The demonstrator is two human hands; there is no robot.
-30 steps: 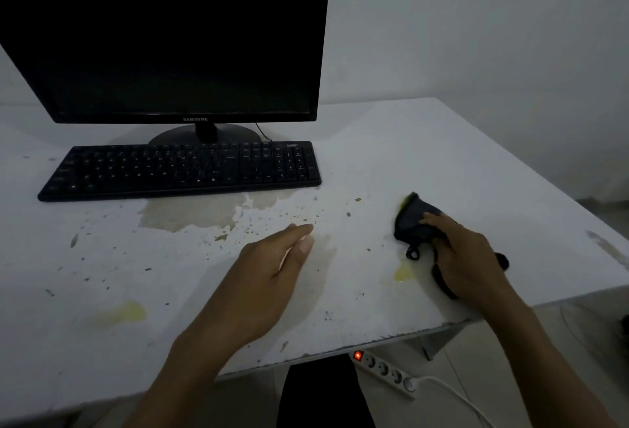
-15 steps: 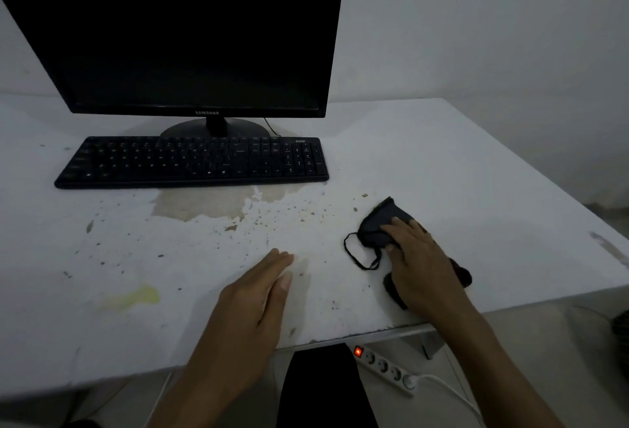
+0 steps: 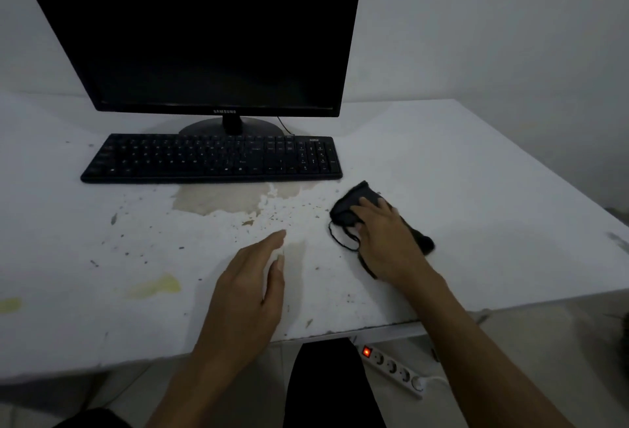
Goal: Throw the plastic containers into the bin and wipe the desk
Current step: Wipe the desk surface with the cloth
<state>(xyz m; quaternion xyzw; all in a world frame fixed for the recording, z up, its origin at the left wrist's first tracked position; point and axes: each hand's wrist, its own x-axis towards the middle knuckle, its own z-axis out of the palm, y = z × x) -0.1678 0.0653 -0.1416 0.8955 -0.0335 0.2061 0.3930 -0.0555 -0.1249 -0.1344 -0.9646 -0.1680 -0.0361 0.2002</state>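
A dark cloth (image 3: 354,204) lies on the white desk (image 3: 459,189), just right of the keyboard's front corner. My right hand (image 3: 388,240) presses flat on the cloth with straight fingers; a thin loop of thread hangs out at its left. My left hand (image 3: 253,278) rests edge-on on the desk near the front, fingers straight, holding nothing. The desk top carries a brownish stain (image 3: 221,198) below the keyboard, scattered specks and a yellow smear (image 3: 156,286). No plastic container or bin is in view.
A black keyboard (image 3: 211,157) lies in front of a dark monitor (image 3: 211,33). Below the desk's front edge a white power strip (image 3: 394,369) with a lit red switch lies on the floor.
My right hand has slid the cloth leftward and farther back, toward the keyboard. The yellow spot near the cloth's first position is gone. My left hand stays at the front.
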